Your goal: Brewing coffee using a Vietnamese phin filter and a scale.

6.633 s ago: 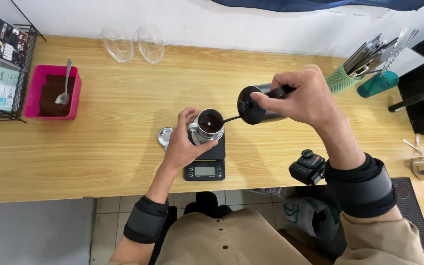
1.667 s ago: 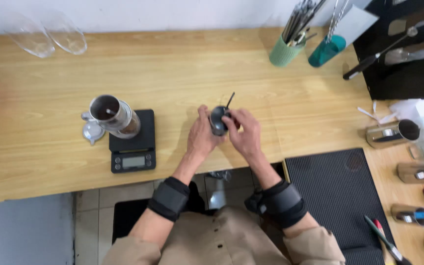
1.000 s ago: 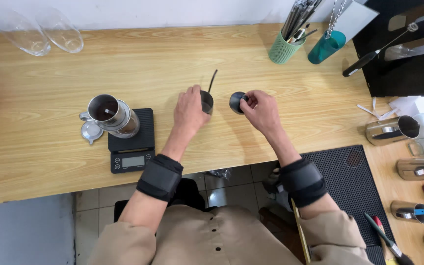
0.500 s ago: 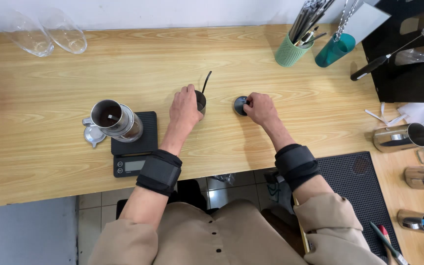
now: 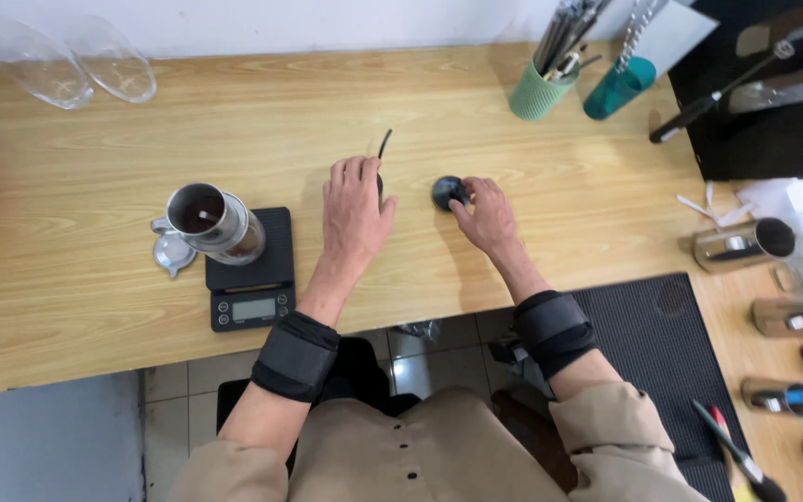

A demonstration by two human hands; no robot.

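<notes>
A: Grinder body (image 5: pixel 380 183) upright on the wooden table (image 5: pixel 550 214), mostly hidden under the left hand (image 5: pixel 353 206), fingers draped over it, thin crank poking out behind.

B: Right of the grinder body, round dark cap (image 5: pixel 449 191) pinched by right hand (image 5: pixel 487 216) fingertips. Looks small, rigid, smooth, likely slippery; best gripped round the rim. Scale (image 5: pixel 251 270) further left.

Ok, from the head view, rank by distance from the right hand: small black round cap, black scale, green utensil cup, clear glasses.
1. small black round cap, at the right hand's fingertips.
2. green utensil cup, beyond it by the wall.
3. black scale, past the left hand.
4. clear glasses, far left corner.
</notes>
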